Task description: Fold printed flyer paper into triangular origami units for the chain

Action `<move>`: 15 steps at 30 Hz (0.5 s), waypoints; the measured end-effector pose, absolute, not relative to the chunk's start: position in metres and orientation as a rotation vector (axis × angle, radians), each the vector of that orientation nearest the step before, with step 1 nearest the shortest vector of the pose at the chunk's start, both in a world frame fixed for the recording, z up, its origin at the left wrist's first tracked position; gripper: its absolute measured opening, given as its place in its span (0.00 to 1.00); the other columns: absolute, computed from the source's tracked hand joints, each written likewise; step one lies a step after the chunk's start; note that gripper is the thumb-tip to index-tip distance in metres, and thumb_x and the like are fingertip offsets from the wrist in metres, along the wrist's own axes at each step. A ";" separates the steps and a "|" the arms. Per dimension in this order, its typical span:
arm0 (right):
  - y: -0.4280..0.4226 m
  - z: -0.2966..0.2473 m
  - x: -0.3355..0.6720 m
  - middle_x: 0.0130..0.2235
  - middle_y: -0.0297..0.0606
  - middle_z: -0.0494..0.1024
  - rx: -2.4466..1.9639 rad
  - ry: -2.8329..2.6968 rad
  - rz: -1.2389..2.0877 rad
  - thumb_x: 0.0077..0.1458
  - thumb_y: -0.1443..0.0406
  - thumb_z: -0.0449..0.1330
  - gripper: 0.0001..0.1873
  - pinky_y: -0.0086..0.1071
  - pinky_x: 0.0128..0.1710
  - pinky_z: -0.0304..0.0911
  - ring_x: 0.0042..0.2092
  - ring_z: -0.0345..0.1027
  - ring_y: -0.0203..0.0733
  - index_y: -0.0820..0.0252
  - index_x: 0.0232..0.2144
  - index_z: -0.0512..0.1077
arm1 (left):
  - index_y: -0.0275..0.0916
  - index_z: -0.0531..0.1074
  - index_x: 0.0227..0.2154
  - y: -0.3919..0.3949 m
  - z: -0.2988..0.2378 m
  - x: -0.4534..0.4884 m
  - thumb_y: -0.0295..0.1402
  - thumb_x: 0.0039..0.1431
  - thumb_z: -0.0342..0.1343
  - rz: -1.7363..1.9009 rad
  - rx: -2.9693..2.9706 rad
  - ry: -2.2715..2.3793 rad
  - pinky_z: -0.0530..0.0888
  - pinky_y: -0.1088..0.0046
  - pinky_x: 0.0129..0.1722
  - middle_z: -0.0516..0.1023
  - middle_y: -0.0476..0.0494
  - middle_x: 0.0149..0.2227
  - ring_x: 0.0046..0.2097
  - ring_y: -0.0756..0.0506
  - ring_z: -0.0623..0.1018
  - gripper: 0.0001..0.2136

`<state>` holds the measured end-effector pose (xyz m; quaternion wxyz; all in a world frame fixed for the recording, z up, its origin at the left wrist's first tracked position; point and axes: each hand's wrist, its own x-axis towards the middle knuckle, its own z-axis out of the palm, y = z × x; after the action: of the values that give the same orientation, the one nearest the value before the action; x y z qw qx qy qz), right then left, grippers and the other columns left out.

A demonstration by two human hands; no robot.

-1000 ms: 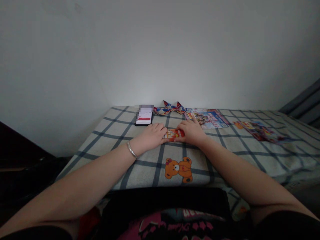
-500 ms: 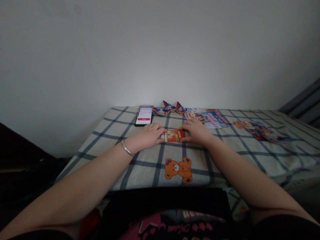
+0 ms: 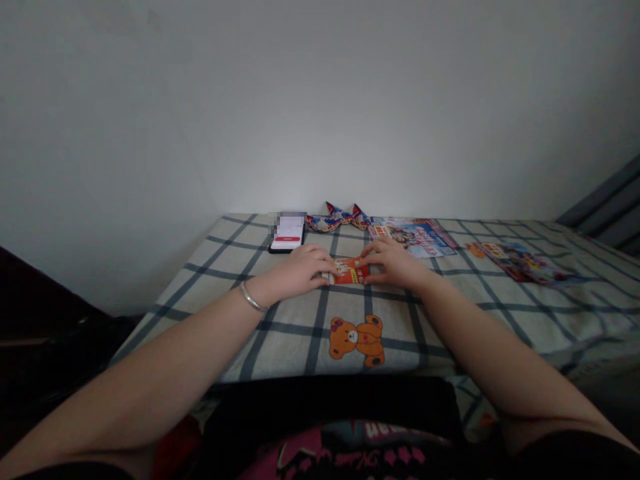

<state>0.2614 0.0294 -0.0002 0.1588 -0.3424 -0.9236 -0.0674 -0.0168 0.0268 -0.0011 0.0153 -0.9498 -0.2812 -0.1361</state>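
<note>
A small red and orange printed paper [image 3: 351, 271] lies on the checked bedsheet [image 3: 300, 327] in front of me. My left hand [image 3: 300, 270], with a silver bracelet on its wrist, pinches the paper's left edge, fingers curled. My right hand [image 3: 395, 263] grips the right edge, fingers bent over the top. Both hands rest on the sheet and cover part of the paper.
A phone [image 3: 287, 235] with a lit screen lies behind my left hand. A folded colourful paper strip [image 3: 339, 217] sits by the wall. Two printed colour sheets [image 3: 414, 235] [image 3: 520, 261] lie to the right. An orange bear print [image 3: 357, 339] marks the sheet near me.
My hands have drawn closer together on the paper, which now looks shorter and partly folded. The fingers of both hands have curled over its edges.
</note>
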 end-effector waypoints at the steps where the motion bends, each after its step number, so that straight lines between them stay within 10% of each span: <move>1: 0.028 0.000 0.260 0.47 0.40 0.76 -0.946 -2.623 -0.218 0.52 0.55 0.66 0.14 0.44 0.53 0.57 0.50 0.63 0.49 0.49 0.41 0.80 | 0.46 0.77 0.42 0.027 -0.001 -0.015 0.31 0.61 0.58 -0.451 -2.984 -0.831 0.66 0.66 0.51 0.78 0.48 0.45 0.49 0.44 0.72 0.08; 15: 0.020 -0.001 0.230 0.39 0.38 0.81 -0.845 -2.677 -0.317 0.58 0.70 0.56 0.15 0.37 0.45 0.59 0.42 0.65 0.45 0.53 0.41 0.80 | 0.44 0.77 0.42 0.018 -0.002 0.001 0.31 0.64 0.51 -0.363 -2.786 -0.841 0.65 0.65 0.49 0.78 0.46 0.44 0.45 0.45 0.74 0.10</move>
<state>0.2299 0.0201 -0.0013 0.1578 -0.2953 -0.9357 -0.1109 0.0007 0.0182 -0.0023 0.1044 -0.9448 -0.2853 -0.1231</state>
